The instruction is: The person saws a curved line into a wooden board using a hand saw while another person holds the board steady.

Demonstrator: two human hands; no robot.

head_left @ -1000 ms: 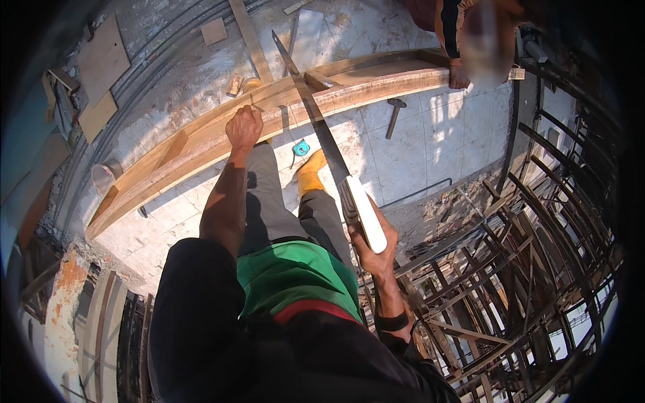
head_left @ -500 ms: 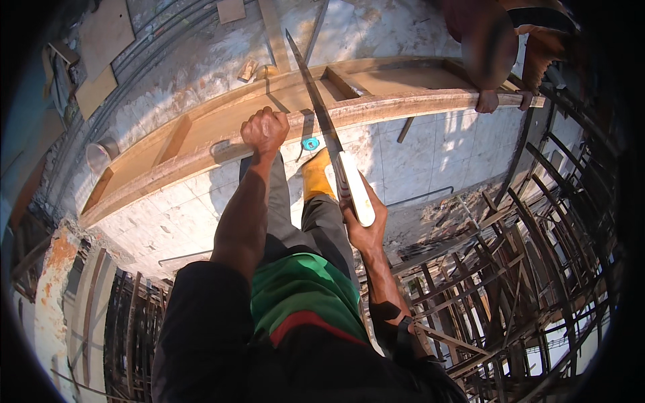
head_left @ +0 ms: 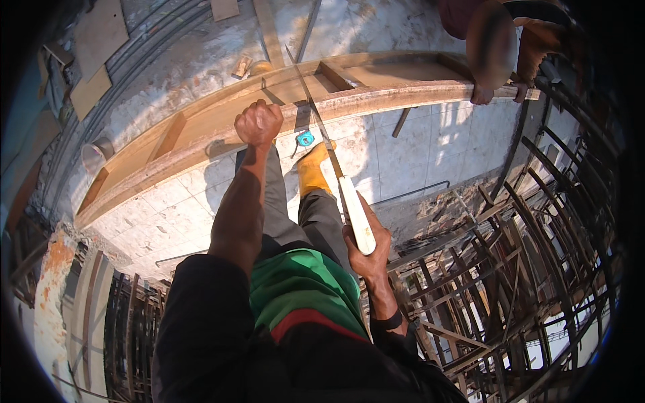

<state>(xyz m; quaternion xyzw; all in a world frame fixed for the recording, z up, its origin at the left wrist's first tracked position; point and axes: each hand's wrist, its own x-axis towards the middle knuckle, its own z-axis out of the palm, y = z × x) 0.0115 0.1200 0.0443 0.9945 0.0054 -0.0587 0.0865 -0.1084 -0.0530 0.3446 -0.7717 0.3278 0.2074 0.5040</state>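
My right hand [head_left: 371,248] is closed round the white handle of a handsaw [head_left: 357,216]. The saw's long blade points away from me and crosses the near edge board of a long wooden frame [head_left: 390,99], its tip reaching past the far side. To the left of the blade, my left hand [head_left: 259,123] is closed in a fist on the same edge board, gripping it. The frame is a shallow panel with cross battens. Under the near edge, between hand and blade, a turquoise tape measure [head_left: 305,139] lies on the floor beside my yellow boot [head_left: 313,171].
At the far right another person's hands [head_left: 481,94] hold the frame's end. Metal rods [head_left: 154,40] and plywood pieces [head_left: 101,33] lie at the far left, near a small bucket [head_left: 98,154]. Past the floor's broken edge at lower right stand many wooden props [head_left: 490,269].
The saw and my right hand have drawn back toward me, so less blade extends past the frame. My left hand remains closed on the board. The view has shifted slightly.
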